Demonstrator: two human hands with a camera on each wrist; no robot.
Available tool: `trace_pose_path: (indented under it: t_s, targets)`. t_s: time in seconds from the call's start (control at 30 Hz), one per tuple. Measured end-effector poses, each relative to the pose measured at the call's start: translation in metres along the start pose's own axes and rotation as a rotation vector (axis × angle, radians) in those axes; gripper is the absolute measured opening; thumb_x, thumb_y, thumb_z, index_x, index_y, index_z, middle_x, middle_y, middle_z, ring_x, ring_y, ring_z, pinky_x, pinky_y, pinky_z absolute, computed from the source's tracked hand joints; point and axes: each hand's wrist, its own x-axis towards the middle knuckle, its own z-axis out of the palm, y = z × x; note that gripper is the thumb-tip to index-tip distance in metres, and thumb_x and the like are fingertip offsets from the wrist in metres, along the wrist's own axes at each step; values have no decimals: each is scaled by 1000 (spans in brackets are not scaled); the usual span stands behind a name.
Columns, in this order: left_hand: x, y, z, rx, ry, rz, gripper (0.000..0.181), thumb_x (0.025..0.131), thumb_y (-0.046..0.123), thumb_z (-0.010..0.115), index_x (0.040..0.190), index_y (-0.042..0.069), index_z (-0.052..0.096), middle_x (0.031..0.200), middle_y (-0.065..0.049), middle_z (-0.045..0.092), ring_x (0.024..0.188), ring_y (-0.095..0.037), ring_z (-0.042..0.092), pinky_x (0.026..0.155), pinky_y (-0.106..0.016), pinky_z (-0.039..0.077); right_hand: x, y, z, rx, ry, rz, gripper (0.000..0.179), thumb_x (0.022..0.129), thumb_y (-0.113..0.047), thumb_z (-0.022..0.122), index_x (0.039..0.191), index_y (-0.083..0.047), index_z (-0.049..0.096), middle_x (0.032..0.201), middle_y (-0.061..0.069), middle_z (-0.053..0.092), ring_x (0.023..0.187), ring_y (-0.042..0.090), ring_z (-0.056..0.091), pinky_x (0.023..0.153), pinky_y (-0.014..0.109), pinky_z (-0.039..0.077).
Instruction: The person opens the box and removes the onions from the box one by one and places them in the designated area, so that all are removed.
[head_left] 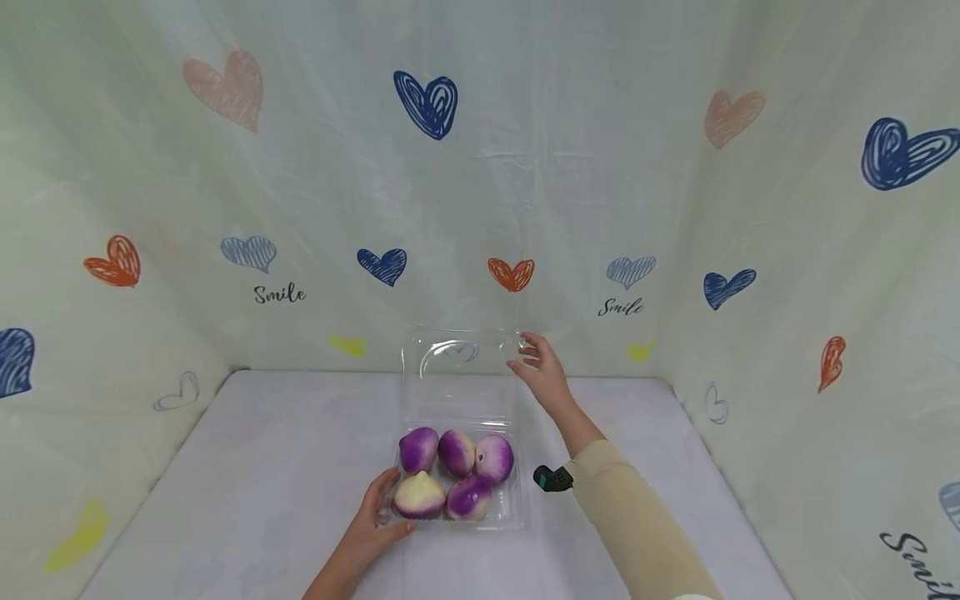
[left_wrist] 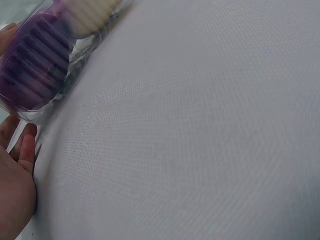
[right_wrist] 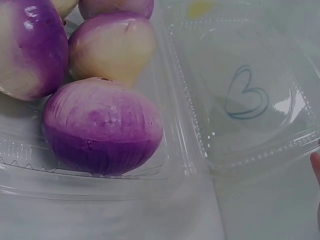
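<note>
A clear plastic clamshell container [head_left: 512,518] sits on the table with several purple-and-white turnips [head_left: 493,458] in its base. Its hinged lid [head_left: 457,392] stands raised at the back. My left hand [head_left: 369,521] grips the base at its front left, thumb along the front and fingers at the left side. In the left wrist view, the fingers [left_wrist: 27,150] are close under a turnip [left_wrist: 37,65] seen through the ribbed wall. My right hand [head_left: 546,375] holds the lid's upper right edge between thumb and fingers. Only a fingertip shows at the lid [right_wrist: 245,95] in the right wrist view.
A white cloth-covered table [head_left: 285,467] lies under the container. Pale curtains [head_left: 480,192] with printed hearts and "Smile" lettering enclose its back and sides. A small black device [head_left: 553,478] with a green mark shows beside the right sleeve [head_left: 637,517].
</note>
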Motion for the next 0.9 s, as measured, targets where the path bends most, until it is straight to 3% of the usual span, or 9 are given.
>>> trace_pose_path:
  t_s: [0.1,0.3,0.43,0.6,0.9]
  targets:
    - [-1,-3,0,-1,3,6,90,76,9,81,149,11,29,154,-21,30,138,-45,26,96,-47,36,6,17,3,-29,3,17,60,88,-4,72,140,1,43,142,21,46,122,35,50,103,45,40]
    - [-2,-3,-1,26,13,17,89,76,8,81,148,10,30,153,-22,31,136,-44,31,94,-44,36,9,21,4,-56,-14,56,65,88,-6,72,144,0,38,147,18,42,126,34,48,105,44,38]
    - [1,0,1,23,19,21,90,76,9,82,149,11,30,153,-21,31,138,-45,26,99,-54,34,11,21,2,-74,-13,58,66,88,-5,71,144,2,37,148,20,40,129,35,46,105,45,37]
    - [2,0,2,7,28,75,90,74,3,82,148,5,30,152,-25,31,139,-48,23,101,-65,28,11,22,0,-85,-18,67,65,89,-7,70,144,1,37,148,18,40,131,34,44,106,44,36]
    - [5,-7,1,16,29,86,90,74,4,82,148,6,30,153,-24,31,138,-48,25,98,-57,33,5,24,2,-65,-2,60,62,87,-6,72,140,4,41,143,21,45,129,36,45,106,45,36]
